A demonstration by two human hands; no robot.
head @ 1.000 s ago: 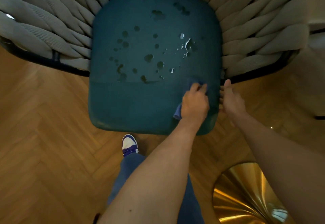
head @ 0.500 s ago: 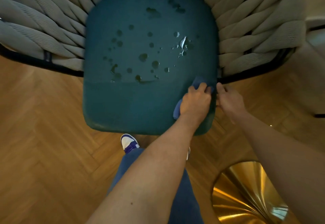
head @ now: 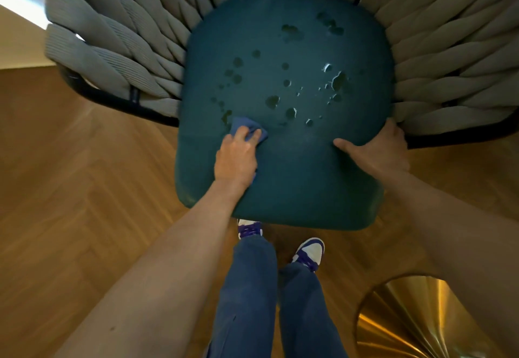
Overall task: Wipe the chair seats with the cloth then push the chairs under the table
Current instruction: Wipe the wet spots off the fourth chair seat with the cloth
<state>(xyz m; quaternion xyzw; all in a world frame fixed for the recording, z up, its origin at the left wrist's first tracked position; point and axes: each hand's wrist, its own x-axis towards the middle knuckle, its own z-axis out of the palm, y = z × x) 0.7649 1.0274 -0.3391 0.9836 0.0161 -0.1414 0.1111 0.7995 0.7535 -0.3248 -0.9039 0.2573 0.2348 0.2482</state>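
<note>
A herringbone wood floor (head: 84, 189) fills the view, and on it stands a chair with a curved back of thick grey woven ropes (head: 112, 48) on a dark frame. Its teal seat (head: 295, 175) takes up the middle of the view, dotted with dark wet spots (head: 286, 88) across the centre and toward the back edge; the front half of the seat looks dry. At the lower right corner of the view sits a shiny gold fluted base (head: 407, 324).

The person stands at the seat's front edge in blue jeans (head: 252, 287) and purple-and-white sneakers (head: 309, 251).

The right hand (head: 376, 152) clasps the seat's right edge, thumb lying on top of the cushion, fingers wrapped down over the side against the rope weave.

The left hand (head: 236, 155) presses down near the seat's left edge, its grip closed over a small blue cloth (head: 247, 127), which bunches out ahead of the fingertips and touches the nearest wet spots.
</note>
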